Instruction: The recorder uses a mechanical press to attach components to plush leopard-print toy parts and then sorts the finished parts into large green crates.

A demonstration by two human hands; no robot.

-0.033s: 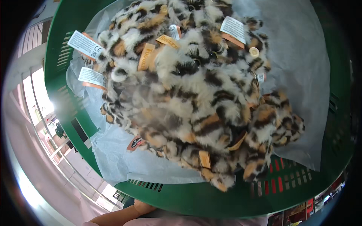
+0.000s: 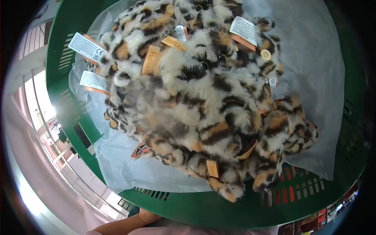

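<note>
A large green plastic basket [image 2: 219, 215] fills most of the view, close in front of me. Translucent white paper [image 2: 313, 78] lines it. Heaped on the paper are several furry plush toys [image 2: 219, 102] with leopard spots in cream, black and orange. Glossy eyes with long lashes show near the top of the heap. Orange fabric tabs and white care labels [image 2: 94, 80] stick out of the fur. My left hand [image 2: 148, 216] is at the basket's near side, below its rim. The basket hides its fingers, so its grip does not show. My right hand is out of view.
White railings [image 2: 58, 150] and a pale wall run along the left, beside a bright opening. Red and dark items [image 2: 313, 223] show past the basket's lower right edge. Slots pierce the basket's wall.
The toys and basket look slightly larger, with the lower toys a little farther down in the picture. My left hand stays in the same place.
</note>
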